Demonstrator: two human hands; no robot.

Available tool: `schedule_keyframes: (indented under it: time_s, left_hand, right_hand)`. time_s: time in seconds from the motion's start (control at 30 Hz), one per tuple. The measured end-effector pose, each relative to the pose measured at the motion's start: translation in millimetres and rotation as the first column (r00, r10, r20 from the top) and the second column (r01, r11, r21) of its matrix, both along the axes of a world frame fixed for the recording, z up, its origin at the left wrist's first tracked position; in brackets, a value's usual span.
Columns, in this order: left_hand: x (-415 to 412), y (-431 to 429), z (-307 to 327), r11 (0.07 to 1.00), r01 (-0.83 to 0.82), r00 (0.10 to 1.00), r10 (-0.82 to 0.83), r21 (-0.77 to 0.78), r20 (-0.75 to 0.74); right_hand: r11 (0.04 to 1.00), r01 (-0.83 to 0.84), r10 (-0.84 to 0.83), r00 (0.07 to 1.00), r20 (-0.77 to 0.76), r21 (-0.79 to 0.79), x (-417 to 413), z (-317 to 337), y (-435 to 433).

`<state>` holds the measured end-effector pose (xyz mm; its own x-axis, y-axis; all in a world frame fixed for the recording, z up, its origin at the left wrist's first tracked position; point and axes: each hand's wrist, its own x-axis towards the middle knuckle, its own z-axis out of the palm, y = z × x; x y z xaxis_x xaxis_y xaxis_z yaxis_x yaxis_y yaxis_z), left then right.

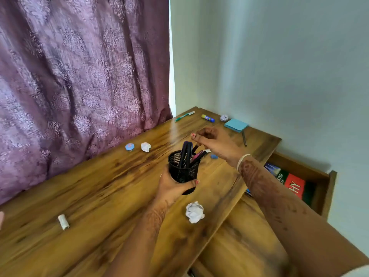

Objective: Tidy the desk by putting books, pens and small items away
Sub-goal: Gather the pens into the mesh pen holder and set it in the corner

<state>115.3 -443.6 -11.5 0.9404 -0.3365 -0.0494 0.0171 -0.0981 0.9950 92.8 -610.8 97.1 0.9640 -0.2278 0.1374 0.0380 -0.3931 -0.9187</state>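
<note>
My left hand [173, 186] grips a black mesh pen cup [182, 170] and holds it tilted just above the wooden desk [99, 196]. Several dark pens and a pink one [196, 154] stand in it. My right hand [213, 141] hovers over the cup with its fingers pinched on the top of a thin dark pen [195, 148] that leans out of the cup. At the far end of the desk lie a green pen [184, 116], a glue stick [207, 118], a blue sticky-note pad [236, 124] and another dark pen [244, 138].
Crumpled paper balls [194, 212] [146, 146] [224, 117], a round blue lid [129, 146], a small blue item [214, 156] and a white roll [63, 222] lie on the desk. An open drawer [327, 188] at right holds books [295, 185]. A purple curtain [79, 76] hangs behind.
</note>
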Motion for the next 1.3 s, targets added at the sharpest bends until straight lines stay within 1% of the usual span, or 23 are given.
schedule_keyframes:
  time_s: [0.13,0.2,0.27,0.37,0.5,0.63,0.77,0.83,0.93,0.97,1.03,1.13,1.23,1.27,1.3]
  left_hand:
    - [-29,-31,3,0.998,-0.063,0.998,0.063,-0.017,-0.004]
    - [-51,-51,2,0.991,-0.131,0.991,0.130,-0.036,-0.024]
    - [-77,-71,-2,0.978,-0.203,0.979,0.201,-0.049,-0.042]
    - [-110,-97,-12,0.966,-0.257,0.964,0.253,-0.041,-0.078]
    - [-138,-125,-20,0.947,-0.319,0.942,0.315,-0.020,-0.115]
    - [-147,-140,-20,0.929,-0.371,0.920,0.366,-0.008,-0.139]
    - [-141,-144,-30,0.905,-0.426,0.897,0.422,0.003,-0.133]
    - [-134,-145,-36,0.891,-0.453,0.884,0.449,0.001,-0.131]
    - [-119,-151,-44,0.873,-0.488,0.865,0.484,0.005,-0.131]
    - [-114,-153,-45,0.869,-0.495,0.862,0.491,0.000,-0.130]
    - [-99,-158,-48,0.861,-0.508,0.856,0.504,-0.009,-0.119]
    - [-77,-164,-50,0.859,-0.512,0.855,0.508,-0.016,-0.103]
    - [-58,-170,-54,0.849,-0.528,0.844,0.523,-0.018,-0.118]
    - [-53,-172,-55,0.848,-0.529,0.843,0.524,-0.012,-0.116]
    - [-50,-173,-55,0.849,-0.528,0.844,0.524,-0.009,-0.115]
  right_hand:
    - [0.999,0.014,-0.015,0.999,0.030,0.034,-20,-5,-35]
    - [0.997,0.043,-0.045,0.998,0.039,0.057,-33,-15,-60]
    - [0.997,0.049,-0.049,0.999,0.007,0.058,-47,-27,-88]
    - [0.998,0.006,-0.002,0.997,-0.075,0.059,-65,-43,-124]
    - [0.998,0.003,0.006,0.989,-0.151,0.057,-72,-64,-158]
    - [0.999,-0.039,0.037,0.974,-0.223,-0.005,-55,-82,-176]
    - [0.979,-0.134,0.087,0.957,-0.278,-0.152,-30,-97,-178]
    - [0.936,-0.226,0.132,0.936,-0.327,-0.270,-16,-107,-176]
    - [0.794,-0.350,0.187,0.918,-0.349,-0.497,9,-124,-175]
    - [0.760,-0.368,0.206,0.918,-0.339,-0.536,16,-129,-174]
    - [0.735,-0.395,0.255,0.914,-0.315,-0.551,35,-140,-172]
    - [0.684,-0.397,0.281,0.918,-0.281,-0.612,60,-156,-169]
    - [0.555,-0.338,0.271,0.937,-0.219,-0.760,80,-170,-168]
    - [0.528,-0.316,0.283,0.941,-0.188,-0.788,84,-172,-169]
    - [0.520,-0.297,0.297,0.942,-0.157,-0.801,87,-173,-169]
